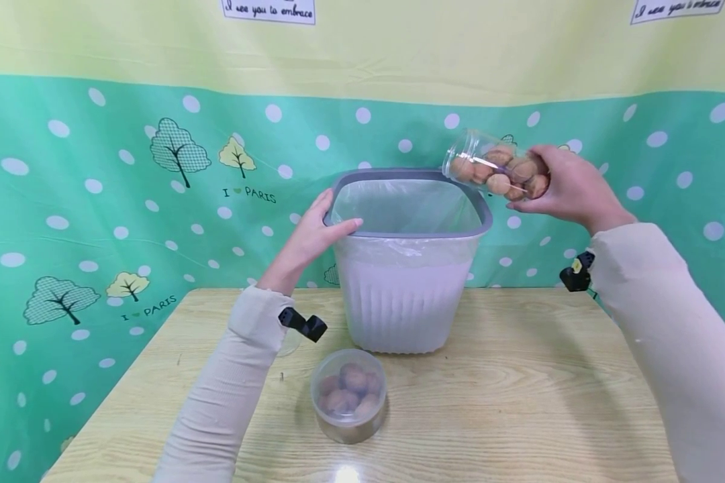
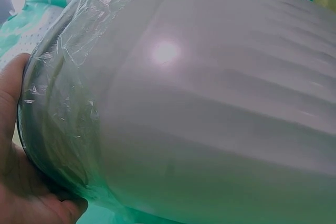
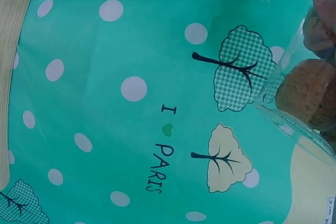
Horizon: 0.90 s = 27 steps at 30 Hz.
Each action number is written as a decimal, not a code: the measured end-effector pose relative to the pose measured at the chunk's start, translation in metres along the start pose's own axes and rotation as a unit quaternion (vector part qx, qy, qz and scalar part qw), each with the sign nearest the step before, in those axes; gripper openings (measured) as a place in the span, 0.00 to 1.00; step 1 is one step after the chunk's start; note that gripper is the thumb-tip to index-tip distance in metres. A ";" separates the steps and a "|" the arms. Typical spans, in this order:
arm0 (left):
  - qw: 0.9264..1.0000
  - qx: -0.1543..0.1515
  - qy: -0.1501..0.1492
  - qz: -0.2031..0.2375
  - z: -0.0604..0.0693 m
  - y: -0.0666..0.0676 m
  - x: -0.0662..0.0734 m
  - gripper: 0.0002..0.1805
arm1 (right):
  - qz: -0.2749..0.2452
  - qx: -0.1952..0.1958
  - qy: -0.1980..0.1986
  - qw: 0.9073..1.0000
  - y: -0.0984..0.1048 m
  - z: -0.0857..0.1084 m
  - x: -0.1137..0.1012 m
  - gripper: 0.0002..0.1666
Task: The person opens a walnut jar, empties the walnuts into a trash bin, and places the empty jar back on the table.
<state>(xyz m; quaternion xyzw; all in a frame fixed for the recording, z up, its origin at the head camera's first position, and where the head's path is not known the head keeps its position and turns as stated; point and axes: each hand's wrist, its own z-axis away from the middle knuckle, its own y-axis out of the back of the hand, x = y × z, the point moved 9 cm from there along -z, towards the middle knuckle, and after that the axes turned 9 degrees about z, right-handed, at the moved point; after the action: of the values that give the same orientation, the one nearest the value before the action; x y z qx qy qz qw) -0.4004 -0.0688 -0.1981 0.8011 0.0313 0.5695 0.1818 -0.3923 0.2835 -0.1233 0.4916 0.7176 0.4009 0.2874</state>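
A white trash bin (image 1: 407, 295) with a grey rim and a clear plastic liner stands upright on the table. My left hand (image 1: 314, 231) holds the rim at its left corner, the thumb lying over the front edge; the left wrist view shows this hand (image 2: 31, 182) against the liner's folded edge. My right hand (image 1: 570, 188) grips the base end of a clear jar (image 1: 472, 144) of walnuts (image 1: 498, 182). The jar lies tilted nearly sideways, its mouth facing left above the bin's right rim. In the right wrist view, walnuts (image 3: 310, 95) show inside it.
On the table (image 1: 519, 389), in front of the bin, stands a round clear container (image 1: 350, 433) holding several walnuts. A faint clear disc (image 1: 290, 343) lies by the left wrist, partly hidden. A green and yellow patterned cloth (image 1: 187, 201) hangs behind.
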 end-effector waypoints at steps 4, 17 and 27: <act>1.000 0.001 0.006 -0.004 0.000 0.000 0.000 0.50 | 0.008 -0.002 -0.004 1.000 0.000 -0.003 -0.001 0.51; 1.000 0.001 0.000 0.005 0.002 0.000 0.001 0.51 | 0.037 -0.015 -0.001 0.999 -0.001 -0.011 -0.006 0.46; 1.000 -0.003 0.009 -0.002 0.000 0.000 -0.002 0.51 | 0.056 -0.021 0.018 0.998 -0.001 -0.013 -0.012 0.49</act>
<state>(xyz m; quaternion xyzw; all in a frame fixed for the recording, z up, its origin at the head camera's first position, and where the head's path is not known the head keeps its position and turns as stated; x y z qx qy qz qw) -0.4016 -0.0689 -0.2001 0.7954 0.0323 0.5763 0.1850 -0.3991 0.2681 -0.1171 0.5176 0.6857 0.4395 0.2621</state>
